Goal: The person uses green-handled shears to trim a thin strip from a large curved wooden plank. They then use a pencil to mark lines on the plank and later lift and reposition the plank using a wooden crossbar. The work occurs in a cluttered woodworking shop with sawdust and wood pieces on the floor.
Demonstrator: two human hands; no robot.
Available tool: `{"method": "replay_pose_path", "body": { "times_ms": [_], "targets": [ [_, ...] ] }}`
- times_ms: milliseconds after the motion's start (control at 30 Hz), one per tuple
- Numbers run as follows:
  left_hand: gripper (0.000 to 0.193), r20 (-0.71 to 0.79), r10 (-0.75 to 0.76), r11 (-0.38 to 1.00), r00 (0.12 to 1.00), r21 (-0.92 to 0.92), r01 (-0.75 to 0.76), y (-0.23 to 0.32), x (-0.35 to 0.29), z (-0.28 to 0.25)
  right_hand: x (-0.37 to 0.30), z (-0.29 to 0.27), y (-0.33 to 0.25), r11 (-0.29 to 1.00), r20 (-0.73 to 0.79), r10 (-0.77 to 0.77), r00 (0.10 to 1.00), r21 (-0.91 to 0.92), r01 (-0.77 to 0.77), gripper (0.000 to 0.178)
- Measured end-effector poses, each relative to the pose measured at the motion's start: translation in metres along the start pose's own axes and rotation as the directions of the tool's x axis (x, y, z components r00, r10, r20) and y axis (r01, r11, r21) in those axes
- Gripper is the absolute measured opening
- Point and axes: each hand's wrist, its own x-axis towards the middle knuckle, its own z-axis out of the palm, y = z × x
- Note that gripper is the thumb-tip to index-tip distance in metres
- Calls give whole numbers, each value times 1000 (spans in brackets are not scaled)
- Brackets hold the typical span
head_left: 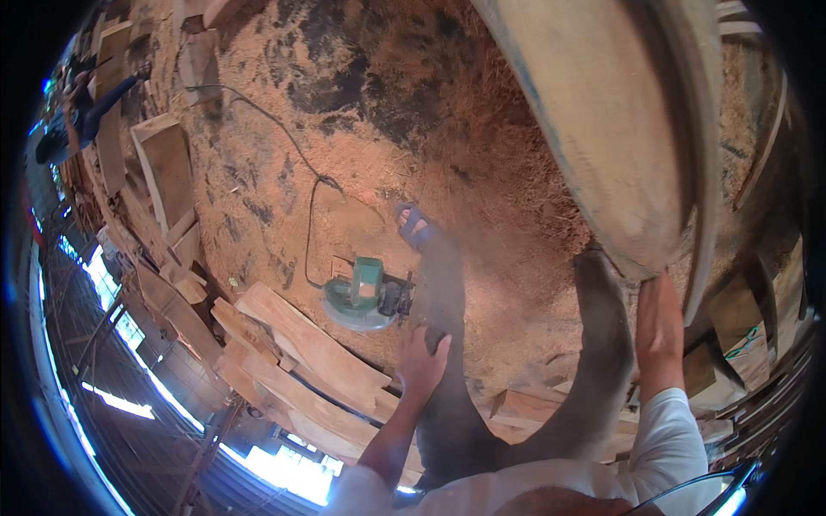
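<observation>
My right hand [659, 305] is at the near end of a large curved wooden slab [615, 129], with its fingers hidden under the edge. The slab is wide, pale brown and dark along one edge, and it tilts up and away at the upper right. My left hand [422, 359] rests by my left thigh, curled round a small dark object [435, 339] whose kind I cannot make out. Just beyond that hand, a green circular saw [366, 288] with a grey guard lies on the sawdust, its cord leading away.
Sawdust covers the floor [275, 163], where the black cord [288, 138] snakes. Cut planks [310, 335] are piled at the near left. More boards [168, 172] lean along the left side. Wood blocks [736, 318] stand at the right. Another person [86, 120] is at the far left.
</observation>
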Motion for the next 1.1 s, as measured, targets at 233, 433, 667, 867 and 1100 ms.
{"method": "replay_pose_path", "body": {
  "times_ms": [233, 433, 667, 867, 1100],
  "targets": [
    [42, -49, 221, 972, 974, -71, -224, -59, 32, -57, -25, 14, -7, 986, -70, -111, 991, -132, 101, 51],
    [38, -167, 348, 914, 922, -156, -374, -113, 71, -73, -38, 38, 8, 956, -64, -169, 984, -252, 147, 51],
    [39, -182, 404, 901, 897, -91, -424, -122, 76, -72, -48, 44, 11, 940, -56, -209, 976, -285, 185, 51],
    [36, -116, 406, 905, 906, -88, -417, -95, 58, -66, -39, 56, 16, 951, -80, -239, 968, -221, 216, 51],
    [38, -165, 451, 881, 877, -74, -467, -108, 62, -65, -24, 75, 46, 943, -24, -263, 964, -216, 252, 50]
  ]
}}
